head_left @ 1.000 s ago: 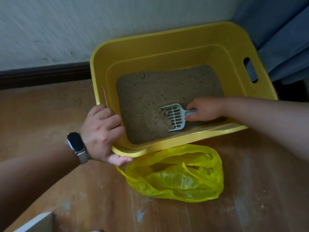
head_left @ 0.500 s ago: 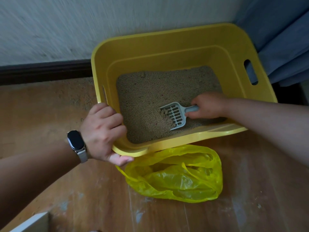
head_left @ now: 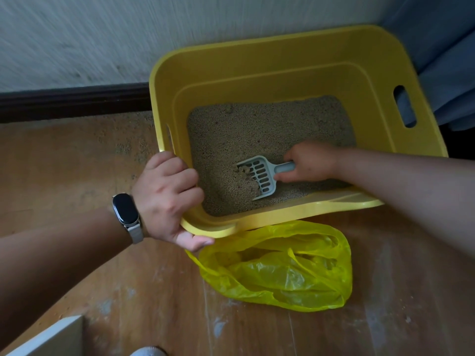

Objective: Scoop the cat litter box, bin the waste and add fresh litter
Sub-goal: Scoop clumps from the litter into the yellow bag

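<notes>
Yellow litter box [head_left: 282, 55] parked on the wood floor [head_left: 77, 163] right up against the wall, near left corner clamped by the left hand [head_left: 167, 199], fingers curled over the rim, thumb under the lip. Right hand [head_left: 312, 161] down inside, wrapped tight round the handle of a grey slotted scoop [head_left: 259, 176], blade dug into the tan litter [head_left: 257, 129] by the near wall with a clump piled on its left edge. Yellow plastic bag [head_left: 280, 271] lying open on the floor, just touching the box's near edge. Dark smartwatch [head_left: 126, 209] on the left wrist
</notes>
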Demonstrator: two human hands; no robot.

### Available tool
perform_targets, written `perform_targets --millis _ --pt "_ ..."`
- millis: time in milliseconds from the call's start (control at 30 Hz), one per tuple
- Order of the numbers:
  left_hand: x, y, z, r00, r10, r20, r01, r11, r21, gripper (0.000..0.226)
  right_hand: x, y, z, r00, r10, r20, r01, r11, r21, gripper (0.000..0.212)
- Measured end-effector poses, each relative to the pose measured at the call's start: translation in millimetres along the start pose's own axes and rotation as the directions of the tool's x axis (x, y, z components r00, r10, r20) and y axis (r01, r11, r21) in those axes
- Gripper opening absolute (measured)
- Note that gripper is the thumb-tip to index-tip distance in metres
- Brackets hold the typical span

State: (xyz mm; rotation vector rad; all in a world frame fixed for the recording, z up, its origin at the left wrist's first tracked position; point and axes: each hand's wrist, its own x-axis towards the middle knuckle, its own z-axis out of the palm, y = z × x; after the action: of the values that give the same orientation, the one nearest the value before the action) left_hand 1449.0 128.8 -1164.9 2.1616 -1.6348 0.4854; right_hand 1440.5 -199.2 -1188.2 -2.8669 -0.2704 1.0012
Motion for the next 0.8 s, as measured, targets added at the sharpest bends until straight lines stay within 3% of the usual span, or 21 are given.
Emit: perform_targets --millis 267,567,800 --pt "-0.2 -0.9 0.9 1.0 0.009 -0.004 -0.009 1.0 -0.007 0.074 10.4 -43.7 4.4 0.998 -0.056 -0.002 0.056 0.998 0.023 0.052" --pt "0.3 -0.8 -2.2 1.0 -0.008 0.008 0.008 1.0 -0.008 0.072 1.0 -51.3 -2.4 1.0 0.004 -0.002 -0.003 0.979 0.203 0.049" --pt "1.7 -0.5 -9.1 0.994 -0.006 0.106 0.007 1.0 -0.007 0.071 -38.4 -44.0 -19.0 0.998 0.049 -0.041 -0.031 0.938 0.346 0.052"
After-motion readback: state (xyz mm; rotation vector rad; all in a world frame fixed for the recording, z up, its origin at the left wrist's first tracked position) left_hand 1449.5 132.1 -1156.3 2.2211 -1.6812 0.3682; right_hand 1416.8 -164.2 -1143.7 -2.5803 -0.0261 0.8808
